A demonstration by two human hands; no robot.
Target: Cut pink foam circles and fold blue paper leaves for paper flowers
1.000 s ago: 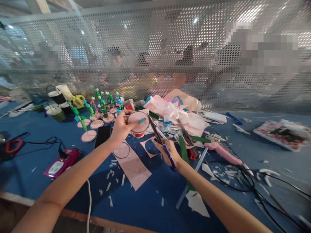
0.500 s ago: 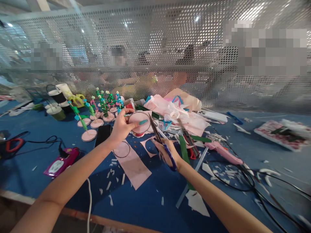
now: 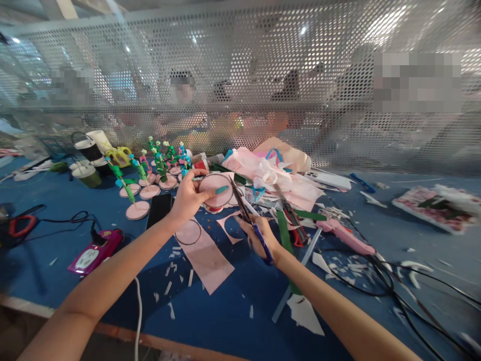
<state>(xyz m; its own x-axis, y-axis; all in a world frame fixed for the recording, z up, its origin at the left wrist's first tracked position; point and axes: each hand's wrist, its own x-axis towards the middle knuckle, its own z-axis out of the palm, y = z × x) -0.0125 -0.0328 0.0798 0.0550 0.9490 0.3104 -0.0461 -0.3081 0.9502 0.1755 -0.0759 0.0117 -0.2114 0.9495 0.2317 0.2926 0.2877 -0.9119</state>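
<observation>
behind the tabletop [image 3: 124, 301], which is blue and strewn with pale paper scraps, stands a perforated metal screen [image 3: 233, 65] with blurred figures beyond it. of the two hands, the left hand [image 3: 188, 198] is closed on a pink disc [image 3: 216, 182] with a dark rim, the teal-nailed thumb lying across its face and the other fingers mostly behind it. the disc is held up above the middle of the tabletop, face turned toward the wearer. the right hand [image 3: 263, 236] is wrapped around the blue handles of a pair of scissors [image 3: 241, 201], blades pointing up and left, tips at the disc's right edge; whether they touch it i cannot tell. below the disc lies a pink paper strip [image 3: 210, 265] marked with a dark ring, and to the right of that a pink offcut [image 3: 226, 232] with a round bite out of it. a dark phone [image 3: 158, 210] lies partly under the left wrist. farther left are small green and blue flower models on pink round bases, and a purple power strip [image 3: 93, 252]. at right rests a pink glue gun [image 3: 349, 238].
</observation>
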